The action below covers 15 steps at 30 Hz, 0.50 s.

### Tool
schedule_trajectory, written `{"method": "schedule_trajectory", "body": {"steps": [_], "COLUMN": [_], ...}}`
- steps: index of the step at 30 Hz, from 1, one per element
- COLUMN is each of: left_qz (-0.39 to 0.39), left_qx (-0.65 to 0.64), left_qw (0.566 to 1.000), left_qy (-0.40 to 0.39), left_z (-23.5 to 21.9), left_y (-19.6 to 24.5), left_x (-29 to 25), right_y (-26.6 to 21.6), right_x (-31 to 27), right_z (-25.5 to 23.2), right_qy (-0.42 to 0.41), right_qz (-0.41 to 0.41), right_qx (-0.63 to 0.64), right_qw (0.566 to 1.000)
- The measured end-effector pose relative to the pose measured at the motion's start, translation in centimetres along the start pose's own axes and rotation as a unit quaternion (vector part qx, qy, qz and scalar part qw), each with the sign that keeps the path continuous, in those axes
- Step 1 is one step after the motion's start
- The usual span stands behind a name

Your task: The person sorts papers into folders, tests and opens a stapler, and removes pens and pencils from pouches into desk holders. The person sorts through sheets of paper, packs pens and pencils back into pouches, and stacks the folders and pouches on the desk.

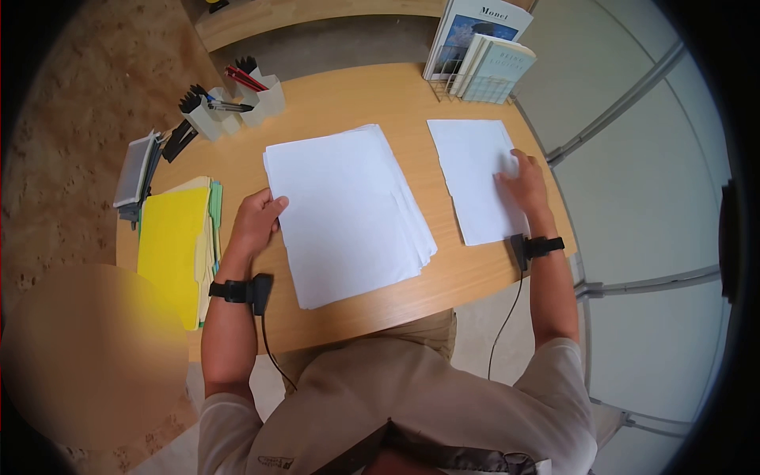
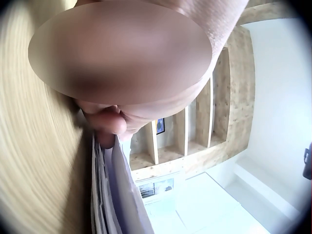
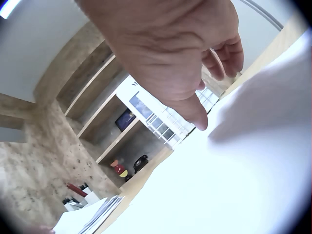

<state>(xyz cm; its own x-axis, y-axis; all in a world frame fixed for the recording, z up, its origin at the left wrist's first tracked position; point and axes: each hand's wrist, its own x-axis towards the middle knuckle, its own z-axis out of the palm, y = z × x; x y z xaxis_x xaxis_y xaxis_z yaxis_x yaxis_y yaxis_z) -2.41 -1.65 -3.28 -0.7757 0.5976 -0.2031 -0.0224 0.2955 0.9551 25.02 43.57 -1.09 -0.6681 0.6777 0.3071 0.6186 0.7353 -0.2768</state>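
A thick, slightly uneven stack of white paper lies in the middle of the desk. My left hand grips its left edge, thumb on top and the other fingers curled at the side. Up close in the left wrist view, the thumb tip meets the layered sheet edges. A smaller pile of white paper lies to the right. Over its right edge is my right hand, fingers loosely bent and spread. In the right wrist view its thumb comes down close to the white sheet, which it casts a shadow on.
Yellow and green folders lie at the left, below a grey mesh-like holder. White pen cups with pens stand at the back left. A wire rack with books stands at the back right. White panels border the right side.
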Motion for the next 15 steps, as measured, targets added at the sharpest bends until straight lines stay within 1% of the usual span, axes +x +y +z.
{"method": "schedule_trajectory", "body": {"steps": [1,3,4,5,6,7,9,10,11,12,13,15], "left_qz": [-0.003,0.01,0.005,0.014,0.023,0.02,0.019,0.02,0.042,0.063,0.064,0.095], "left_qx": [-0.001,0.017,0.02,0.006,-0.009,-0.007,-0.01,-0.009,-0.007,-0.004,-0.005,-0.015], "left_qw": [1.0,1.0,1.0,1.0,1.0,1.0,1.0,1.0,0.999,0.998,0.997,0.995], "left_qy": [0.0,0.0,0.011,0.015,0.017,0.022,0.02,0.021,0.025,0.029,0.032,0.019], "left_z": [0.1,0.0,-0.1,0.1,0.2,0.1,0.2,0.2,0.2,0.1,0.0,-0.1], "left_y": [0.0,0.5,0.4,0.2,0.0,0.0,0.3,0.3,0.1,0.0,-0.1,-0.2], "left_x": [0.0,-0.3,-0.3,-0.2,-0.2,-0.4,-0.4,-0.3,-0.3,-0.2,-0.2,-0.2], "right_y": [-0.7,-2.6,-4.0,-5.3,-6.5,-8.2,-11.8,-13.3,-14.5,-15.3,-16.3,-17.7], "right_x": [-0.6,-1.3,-1.6,-1.8,-2.0,-2.2,-3.0,-3.3,-3.5,-3.8,-4.0,-4.4], "right_z": [-0.3,-0.3,-0.1,-0.1,-0.1,0.0,0.0,0.5,1.2,2.7,3.4,4.4], "right_qy": [-0.003,-0.059,-0.063,-0.083,-0.101,-0.167,-0.228,-0.234,-0.24,-0.219,-0.22,-0.213], "right_qz": [0.0,-0.041,-0.049,-0.045,-0.037,-0.024,-0.039,-0.034,-0.031,-0.034,-0.037,0.002], "right_qx": [-0.001,-0.069,-0.061,0.079,0.214,0.312,0.373,0.368,0.362,0.392,0.392,0.505], "right_qw": [1.0,0.995,0.995,0.992,0.971,0.935,0.899,0.899,0.9,0.893,0.893,0.837]}}
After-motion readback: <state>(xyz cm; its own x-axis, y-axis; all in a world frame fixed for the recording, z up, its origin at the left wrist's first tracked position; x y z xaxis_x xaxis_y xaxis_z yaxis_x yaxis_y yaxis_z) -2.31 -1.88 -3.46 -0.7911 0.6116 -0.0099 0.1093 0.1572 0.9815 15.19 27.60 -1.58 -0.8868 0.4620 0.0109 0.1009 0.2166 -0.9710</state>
